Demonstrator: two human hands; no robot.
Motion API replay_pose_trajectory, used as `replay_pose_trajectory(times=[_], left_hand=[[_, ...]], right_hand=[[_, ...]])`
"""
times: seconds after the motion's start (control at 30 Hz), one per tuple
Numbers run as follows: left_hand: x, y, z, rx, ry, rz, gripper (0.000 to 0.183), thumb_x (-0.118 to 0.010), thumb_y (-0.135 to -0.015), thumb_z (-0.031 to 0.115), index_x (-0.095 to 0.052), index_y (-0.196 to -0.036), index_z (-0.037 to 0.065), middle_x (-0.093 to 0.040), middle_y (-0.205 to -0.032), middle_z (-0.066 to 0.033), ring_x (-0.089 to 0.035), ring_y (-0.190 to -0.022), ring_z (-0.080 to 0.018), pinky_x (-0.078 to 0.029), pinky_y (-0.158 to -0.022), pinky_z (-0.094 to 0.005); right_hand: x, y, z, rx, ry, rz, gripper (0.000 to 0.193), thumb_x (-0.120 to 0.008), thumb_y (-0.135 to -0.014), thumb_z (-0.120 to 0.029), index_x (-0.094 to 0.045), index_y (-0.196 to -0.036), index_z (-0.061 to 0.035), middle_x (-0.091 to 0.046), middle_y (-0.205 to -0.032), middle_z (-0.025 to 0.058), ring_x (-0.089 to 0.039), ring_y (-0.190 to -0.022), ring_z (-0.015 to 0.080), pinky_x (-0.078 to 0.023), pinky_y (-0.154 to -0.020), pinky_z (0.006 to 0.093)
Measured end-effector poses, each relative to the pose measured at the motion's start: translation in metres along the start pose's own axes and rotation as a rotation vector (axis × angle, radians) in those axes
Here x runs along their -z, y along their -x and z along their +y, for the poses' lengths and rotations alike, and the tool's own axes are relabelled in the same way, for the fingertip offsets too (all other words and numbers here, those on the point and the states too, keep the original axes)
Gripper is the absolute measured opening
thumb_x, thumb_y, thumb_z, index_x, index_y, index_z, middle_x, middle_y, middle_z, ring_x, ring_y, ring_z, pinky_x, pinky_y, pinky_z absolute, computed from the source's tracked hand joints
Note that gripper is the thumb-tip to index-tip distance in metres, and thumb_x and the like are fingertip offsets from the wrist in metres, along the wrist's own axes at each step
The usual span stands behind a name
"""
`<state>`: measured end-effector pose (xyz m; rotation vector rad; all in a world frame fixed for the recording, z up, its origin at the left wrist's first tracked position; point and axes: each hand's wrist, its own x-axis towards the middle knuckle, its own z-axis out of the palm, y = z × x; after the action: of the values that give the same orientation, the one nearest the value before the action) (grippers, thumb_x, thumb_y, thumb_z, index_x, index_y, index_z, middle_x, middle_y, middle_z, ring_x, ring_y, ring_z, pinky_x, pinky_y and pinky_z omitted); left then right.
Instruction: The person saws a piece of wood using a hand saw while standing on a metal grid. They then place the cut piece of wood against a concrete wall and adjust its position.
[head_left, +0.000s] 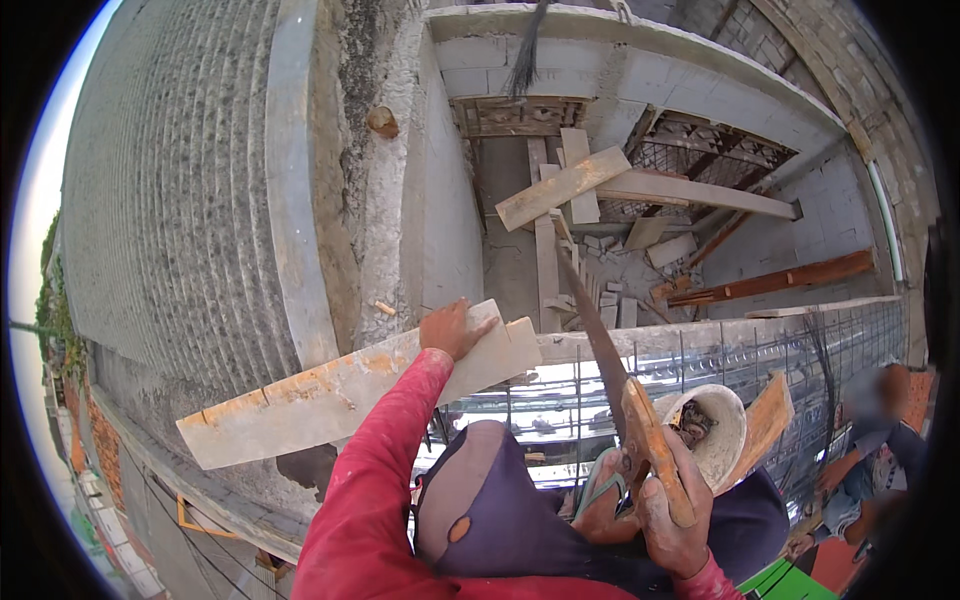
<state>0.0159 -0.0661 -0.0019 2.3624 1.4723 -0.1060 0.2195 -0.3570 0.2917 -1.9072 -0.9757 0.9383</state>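
Observation:
A long pale board (310, 400), stained orange along its upper edge, slants across the wall top beside my knee. My left hand (455, 330) grips it near its right end, fingers curled over the edge. Another short board end (522, 350) shows just beyond that end. In my right hand (680, 510) is a handsaw (602, 345), held by its worn wooden handle. Its blade points up and away, to the right of the board and apart from it. A whitish bucket (738, 400) with small dark items inside stands just past the saw handle.
Left lies a corrugated roof (170, 180); a stone (382, 122) sits on the rough wall top. Ahead, a deep block-walled room (510, 270) holds planks and rubble. A wire grid (680, 360) over shiny sheeting runs right. Another person (870, 460) is at the right, lower down.

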Motion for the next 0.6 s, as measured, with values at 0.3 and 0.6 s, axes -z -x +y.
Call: replay_pose_trajectory(times=[0.3,0.6], left_hand=[[0.027,-0.01,-0.002,0.007,-0.077,-0.233,0.079,-0.045,-0.086,0.077,-0.061,-0.122,0.009,-0.072,-0.1,-0.0158,-0.069,-0.094,-0.0341,-0.053,-0.082,-0.0468],[0.006,-0.017,0.011,-0.453,-0.066,-0.132,0.039,-0.052,-0.093,0.039,-0.059,-0.128,0.022,-0.06,-0.12,-0.0117,-0.066,-0.101,-0.0332,-0.056,-0.084,-0.0459]], right_hand=[[-0.022,-0.011,0.052,-0.04,-0.342,0.094,0.054,-0.049,-0.102,-0.022,-0.035,-0.146,0.0071,-0.059,-0.1,0.0086,-0.054,-0.074,0.0105,-0.045,-0.065,0.0236],[-0.078,-0.036,0.037,-0.39,-1.081,0.247,0.046,-0.041,-0.105,-0.013,-0.035,-0.15,-0.0059,-0.038,-0.072,-0.0034,-0.039,-0.059,0.0058,-0.04,-0.055,0.0217]])
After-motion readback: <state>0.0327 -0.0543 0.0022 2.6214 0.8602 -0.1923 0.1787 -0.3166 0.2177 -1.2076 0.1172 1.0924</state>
